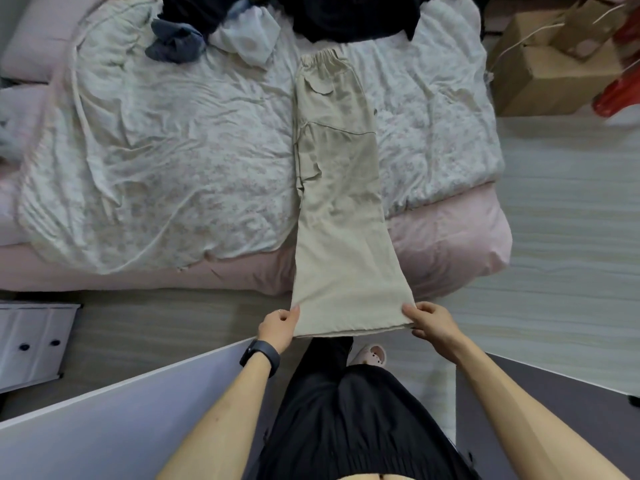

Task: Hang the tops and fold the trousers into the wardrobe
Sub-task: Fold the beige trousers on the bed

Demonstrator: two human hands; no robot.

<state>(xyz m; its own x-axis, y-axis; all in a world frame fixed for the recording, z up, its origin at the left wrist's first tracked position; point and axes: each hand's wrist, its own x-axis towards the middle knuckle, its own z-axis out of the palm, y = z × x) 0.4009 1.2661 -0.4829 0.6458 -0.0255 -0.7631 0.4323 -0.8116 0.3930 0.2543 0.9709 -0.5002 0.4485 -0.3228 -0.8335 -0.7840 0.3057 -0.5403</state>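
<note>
Fingers (412, 310) curled round the two hem corners of the trousers (339, 188), thumbs on top, the rest tucked under the cloth. Gripping the near-left corner with the left hand (277, 327) and the near-right corner with the right hand (431, 322). Holding the hem taut and level, just off the bed's near edge and above the floor (571, 202). Wearing a dark watch (261, 356) on the left wrist.

Stretched lengthwise away from the hands: beige, folded leg on leg, hem nearest, elastic waistband farthest. Flap pocket just under the waistband, a big patch pocket at mid-length. Lying with the upper half flat on the quilt (156, 150), right of the bed's middle, then crossing the pink sheet (450, 237) and running off the edge to the hands.

Beyond the waistband, heaped along the far side of the bed: dark clothes (346, 15), almost touching the waistband, then a white top (247, 39) and a grey garment (176, 43) to the left. Well left of the trousers, only rumpled quilt and a pink pillow (34, 39) at the far corner.

Off the bed to the right, cardboard boxes (540, 71) and something red (616, 95) beside them. Near left, a white panel (104, 427) slanting across, and a pale bin (31, 341) on the floor past it. Below the hem, black trousers on the person and one pale slipper (369, 353).
</note>
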